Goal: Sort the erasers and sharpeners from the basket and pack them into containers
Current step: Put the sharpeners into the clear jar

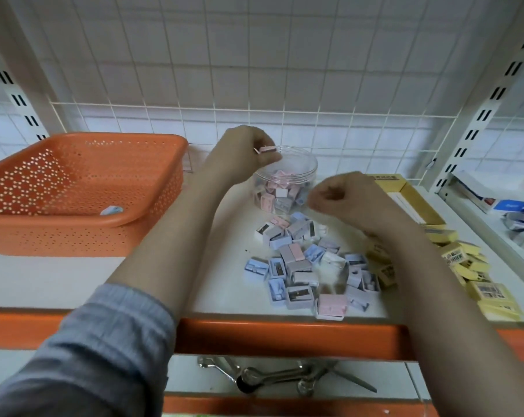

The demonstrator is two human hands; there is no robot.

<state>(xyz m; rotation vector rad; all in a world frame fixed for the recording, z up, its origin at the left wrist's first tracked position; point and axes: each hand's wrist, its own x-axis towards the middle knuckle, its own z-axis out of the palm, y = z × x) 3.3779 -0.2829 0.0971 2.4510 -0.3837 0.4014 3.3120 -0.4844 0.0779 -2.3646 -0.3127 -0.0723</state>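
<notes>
My left hand [242,152] pinches a pink sharpener [266,149] right over the rim of a clear round jar [303,164] that holds several pink, white and blue sharpeners. To the right of the jar hovers my right hand [345,197], fingers curled in, above the pile; whether it holds anything is hidden. A pile of loose pastel sharpeners [306,266] lies on the white shelf in front of the jar. Yellow erasers [477,272] lie scattered at the right. The orange perforated basket [74,188] stands at the left with one pale piece [111,210] inside.
A yellow cardboard box [405,194] stands behind the erasers. Boxed goods [495,200] fill the neighbouring shelf at the right. The shelf has an orange front edge [285,335]; metal tools [272,377] lie on the shelf below. A wire grid wall backs the shelf.
</notes>
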